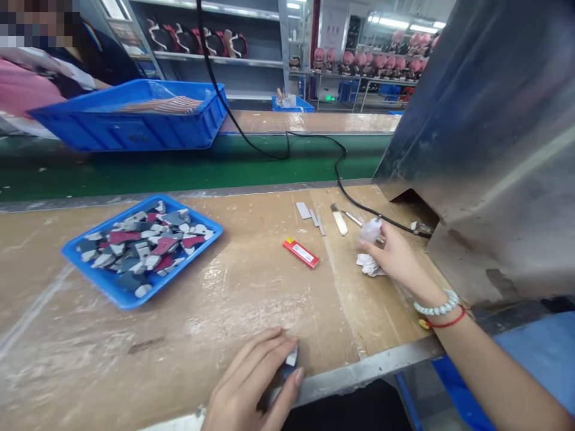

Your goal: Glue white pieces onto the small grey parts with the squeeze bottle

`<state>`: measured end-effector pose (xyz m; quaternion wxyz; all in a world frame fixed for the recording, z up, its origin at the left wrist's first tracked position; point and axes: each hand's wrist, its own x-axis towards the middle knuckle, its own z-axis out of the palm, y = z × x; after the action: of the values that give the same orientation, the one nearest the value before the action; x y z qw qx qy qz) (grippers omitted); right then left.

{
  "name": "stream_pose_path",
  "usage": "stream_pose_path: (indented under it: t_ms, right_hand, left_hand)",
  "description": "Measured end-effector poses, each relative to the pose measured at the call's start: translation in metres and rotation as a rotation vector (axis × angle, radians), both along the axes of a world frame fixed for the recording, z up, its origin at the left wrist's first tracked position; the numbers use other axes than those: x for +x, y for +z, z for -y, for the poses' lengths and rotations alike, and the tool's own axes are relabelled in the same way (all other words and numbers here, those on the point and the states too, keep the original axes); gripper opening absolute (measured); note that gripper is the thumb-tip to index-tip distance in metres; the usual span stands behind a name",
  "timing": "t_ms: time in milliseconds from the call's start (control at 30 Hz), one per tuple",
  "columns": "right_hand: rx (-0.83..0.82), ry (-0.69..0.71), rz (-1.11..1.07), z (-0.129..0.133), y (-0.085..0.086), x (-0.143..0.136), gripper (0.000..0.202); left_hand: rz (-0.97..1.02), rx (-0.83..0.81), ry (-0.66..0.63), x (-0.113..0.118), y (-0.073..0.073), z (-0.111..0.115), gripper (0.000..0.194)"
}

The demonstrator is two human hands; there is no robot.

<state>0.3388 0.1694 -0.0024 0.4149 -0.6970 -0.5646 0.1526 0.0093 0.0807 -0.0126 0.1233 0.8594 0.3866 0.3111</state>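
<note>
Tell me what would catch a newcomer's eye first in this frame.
Probably the blue tray of grey, white and maroon cut pieces, left on the wooden bench. Next, the red lighter lying alone mid-bench. The right hand reaches to a small translucent bottle above crumpled white tissue, while the left hand pins a small grey piece at the near edge.

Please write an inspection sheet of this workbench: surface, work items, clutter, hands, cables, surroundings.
Surface: worn wooden bench, scratched, metal front edge.
Work items: small grey piece under left hand; white crumpled cloth and pale small bottle at right hand.
Clutter: blue tray of grey and maroon cut pieces; red lighter; metal strips; blade tool.
Hands: left hand presses the piece at bench edge; right hand grips the bottle.
Cables: black cable crosses the green conveyor.
Surroundings: blue crate, another person, metal housing, shelves behind.
</note>
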Motion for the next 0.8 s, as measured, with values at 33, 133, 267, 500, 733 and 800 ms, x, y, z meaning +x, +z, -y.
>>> stream_pose_path:
  t_ms: [33,133,267,500,733,800]
  right_hand:
    - [0.018,0.005,-0.020,-0.002,-0.002,0.000,0.037]
    - [0.108,-0.007,-0.098,0.002,-0.002,0.001,0.040]
    - [0.223,0.064,-0.401,0.030,0.012,-0.009,0.054]
    - [-0.115,0.151,-0.665,0.109,0.007,-0.071,0.042]
    - [-0.049,0.296,-0.247,0.124,-0.015,-0.075,0.039]
    - [-0.056,0.261,-0.270,0.126,-0.017,-0.073,0.039]
  left_hand:
    - [-0.005,-0.058,-0.005,0.000,0.002,0.001,0.027]
    - [0.035,-0.140,0.034,0.002,0.001,0.003,0.033]
    - [0.054,0.007,0.200,0.013,-0.010,0.002,0.040]
    - [-0.019,0.225,0.276,0.023,-0.008,-0.004,0.013]
    - [-0.013,0.284,0.258,0.017,-0.013,0.004,0.018]
    - [-0.003,0.281,0.253,0.017,-0.013,0.005,0.021]
